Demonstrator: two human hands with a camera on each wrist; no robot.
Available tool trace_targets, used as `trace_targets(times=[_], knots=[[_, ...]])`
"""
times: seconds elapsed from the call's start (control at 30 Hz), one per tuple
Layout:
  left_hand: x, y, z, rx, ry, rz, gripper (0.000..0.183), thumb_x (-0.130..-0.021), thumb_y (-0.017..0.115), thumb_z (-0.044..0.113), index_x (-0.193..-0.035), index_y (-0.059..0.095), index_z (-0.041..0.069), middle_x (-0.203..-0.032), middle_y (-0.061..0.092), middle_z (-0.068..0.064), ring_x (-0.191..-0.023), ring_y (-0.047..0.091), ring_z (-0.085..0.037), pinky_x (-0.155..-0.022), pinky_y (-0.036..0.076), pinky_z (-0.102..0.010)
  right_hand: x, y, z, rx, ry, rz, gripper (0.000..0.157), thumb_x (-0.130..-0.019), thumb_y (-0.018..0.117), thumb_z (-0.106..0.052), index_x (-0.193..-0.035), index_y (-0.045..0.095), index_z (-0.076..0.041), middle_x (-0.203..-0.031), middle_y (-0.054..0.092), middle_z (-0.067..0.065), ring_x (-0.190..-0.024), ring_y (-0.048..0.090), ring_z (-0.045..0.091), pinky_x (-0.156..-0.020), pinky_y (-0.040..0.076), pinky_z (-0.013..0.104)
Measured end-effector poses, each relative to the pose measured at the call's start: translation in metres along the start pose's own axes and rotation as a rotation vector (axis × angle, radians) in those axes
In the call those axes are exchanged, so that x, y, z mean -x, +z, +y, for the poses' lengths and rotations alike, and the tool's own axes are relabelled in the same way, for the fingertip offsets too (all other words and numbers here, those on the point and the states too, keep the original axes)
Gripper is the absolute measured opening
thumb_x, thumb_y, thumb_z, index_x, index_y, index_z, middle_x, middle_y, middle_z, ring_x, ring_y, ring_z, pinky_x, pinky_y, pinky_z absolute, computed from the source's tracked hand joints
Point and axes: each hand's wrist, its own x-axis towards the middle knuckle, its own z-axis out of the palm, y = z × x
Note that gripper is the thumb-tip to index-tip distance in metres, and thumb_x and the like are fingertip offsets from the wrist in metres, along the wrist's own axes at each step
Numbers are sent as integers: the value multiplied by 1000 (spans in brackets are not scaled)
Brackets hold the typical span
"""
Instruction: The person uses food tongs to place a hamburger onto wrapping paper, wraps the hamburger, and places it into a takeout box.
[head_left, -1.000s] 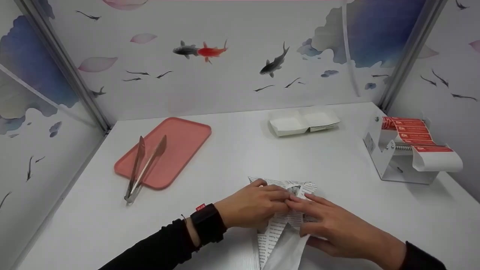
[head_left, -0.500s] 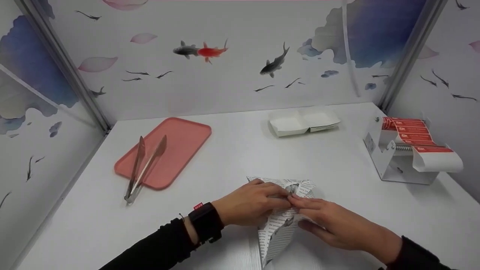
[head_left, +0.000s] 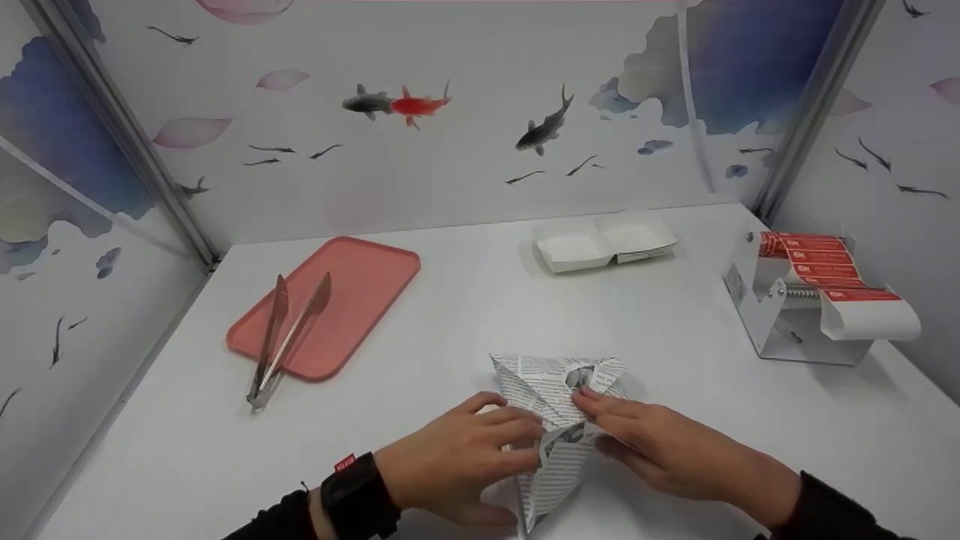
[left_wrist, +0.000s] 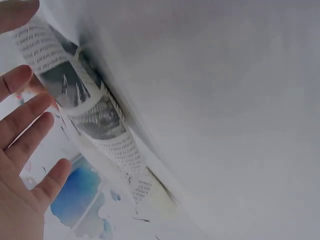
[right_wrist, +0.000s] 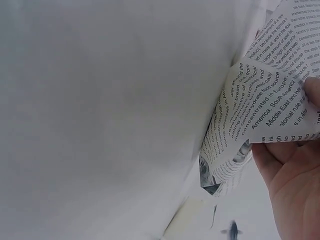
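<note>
A sheet of newsprint-patterned paper (head_left: 536, 379) lies on the table in front of the person, wide at its far end and folded to a narrow tip at the near end. The left hand (head_left: 461, 454) is at its left edge, fingers spread and slightly bent; the left wrist view shows these fingers (left_wrist: 30, 135) beside the printed paper (left_wrist: 95, 117) with nothing gripped. On the other side, the right hand (head_left: 667, 446) holds the folded right part. Seen from the right wrist, the paper (right_wrist: 270, 100) passes between thumb and fingers, which it partly hides.
Metal tongs (head_left: 274, 356) lie across a pink tray (head_left: 367, 281) at the left. An opened white paper box (head_left: 574, 247) sits toward the back. At the right stands a label dispenser (head_left: 799, 315) with a roll of red-and-white labels (head_left: 829, 259).
The paper's near end, earlier showing its plain side, is folded into a printed point. The left hand has drawn back left and toward the person, fingers spreading; the right hand stays on the fold.
</note>
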Motion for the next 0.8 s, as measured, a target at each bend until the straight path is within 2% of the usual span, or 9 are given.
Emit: trace_targets(times=[0.1,0.17,0.23,0.33,0.47,0.53,0.6,0.7,0.8], knots=[[0,2,13,-114,-16,72,46,-85,79,68,-106,70,28,-121,68,11,-118,62,-9,-98,49,-31,0,1,0,-7,11,2,47,-112,56,-21,-158,53,-8,-164,52,10,-149,54,31,-115,51,41],[-1,2,18,-132,-27,117,34,-86,82,60,-99,73,29,-113,69,13,-110,63,-7,-91,48,-28,0,1,0,-9,20,3,49,-113,56,-20,-159,51,-8,-165,52,10,-149,54,30,-116,50,39],[-2,2,19,-99,-27,142,21,-88,84,48,-95,76,30,-109,72,15,-105,65,-6,-87,49,-25,1,2,0,-9,21,7,50,-112,57,-20,-160,50,-7,-165,52,10,-149,54,30,-116,50,38],[-1,2,16,11,-29,136,6,-91,84,31,-95,81,28,-106,76,15,-100,68,-5,-86,53,-17,1,2,0,-18,30,6,51,-113,56,-20,-161,48,-7,-165,52,9,-149,54,29,-116,51,37],[1,3,7,284,-108,119,9,-91,82,13,-98,84,17,-100,81,10,-88,72,0,-83,55,-9,0,0,1,-58,46,-9,51,-114,53,-20,-162,45,-4,-161,55,12,-136,64,17,-108,58,40],[2,2,1,476,-204,82,12,-91,80,7,-100,85,13,-97,83,6,-82,70,6,-78,54,-7,0,-1,2,-118,75,-28,52,-114,52,-20,-161,44,-1,-143,70,13,-110,70,3,-93,62,32],[2,1,-5,676,-325,21,15,-92,78,4,-104,85,10,-91,83,1,-73,68,9,-69,53,-7,-1,-3,3,-175,115,-52,54,-114,52,-21,-161,42,2,-109,77,6,-86,60,-6,-76,58,25],[3,-1,-11,914,-532,-66,18,-94,76,3,-109,85,10,-91,84,-4,-69,72,3,-60,55,-13,-2,-5,4,-220,153,-62,55,-114,52,-22,-161,42,5,-98,76,1,-81,56,-6,-71,53,21],[3,-1,-15,1052,-654,-110,22,-93,74,-1,-108,84,10,-93,84,-7,-68,76,-9,-55,55,-18,-3,-7,3,-202,160,-60,55,-115,51,-23,-161,41,5,-127,77,12,-99,64,-2,-83,60,26]])
